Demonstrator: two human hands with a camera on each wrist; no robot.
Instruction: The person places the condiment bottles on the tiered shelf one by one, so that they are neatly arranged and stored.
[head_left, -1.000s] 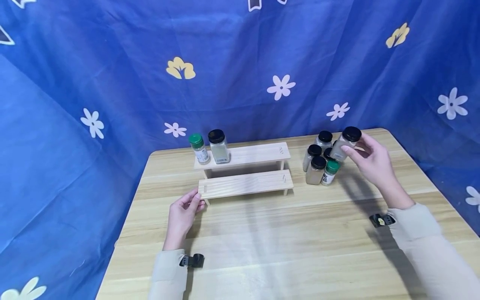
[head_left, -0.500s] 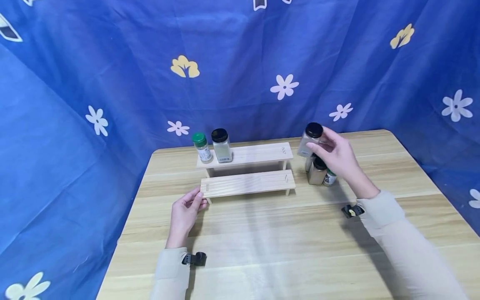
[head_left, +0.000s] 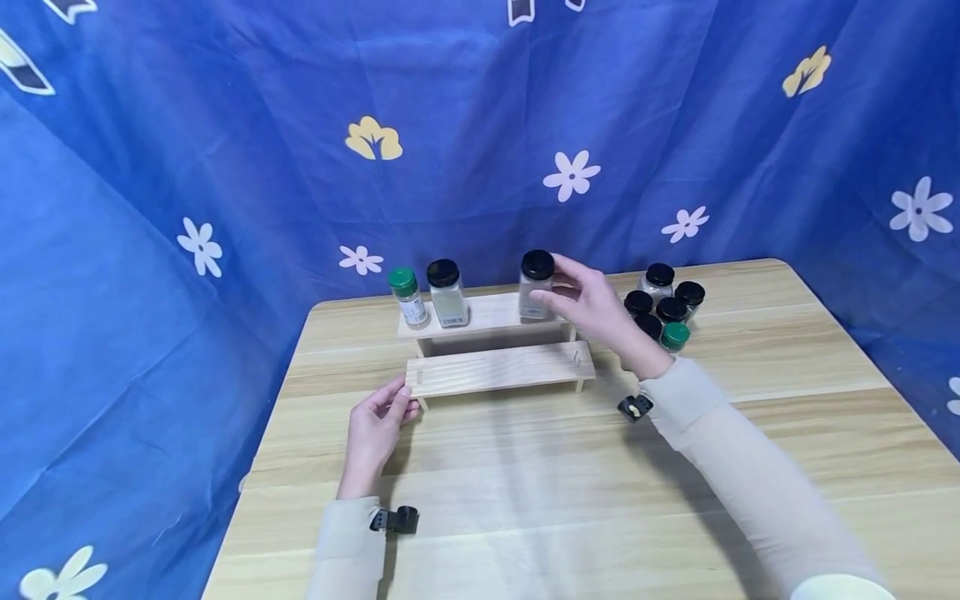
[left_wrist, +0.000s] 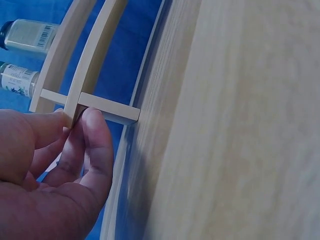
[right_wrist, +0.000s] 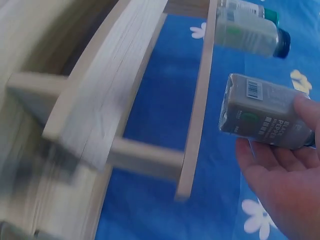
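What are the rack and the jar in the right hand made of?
The rack looks like pale wood, matte and unpainted: grain lines run along it. The jar seems to be smooth glass or clear plastic, since it looks translucent; I cannot tell which. Its black lid is probably plastic, smooth and evenly coloured.

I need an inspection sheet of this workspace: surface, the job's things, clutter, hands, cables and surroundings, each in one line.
Surface: wood-grain table, near edge out of view.
Job's things: green-capped jar and black-capped jar upright on the upper shelf; six other jars grouped at the right.
Clutter: nothing seen.
Hands: left hand pinches the left end of the lower shelf; right hand holds the black pepper jar, apart from the upper shelf.
Cables: nothing seen.
Surroundings: blue cloth with flower prints behind the table.
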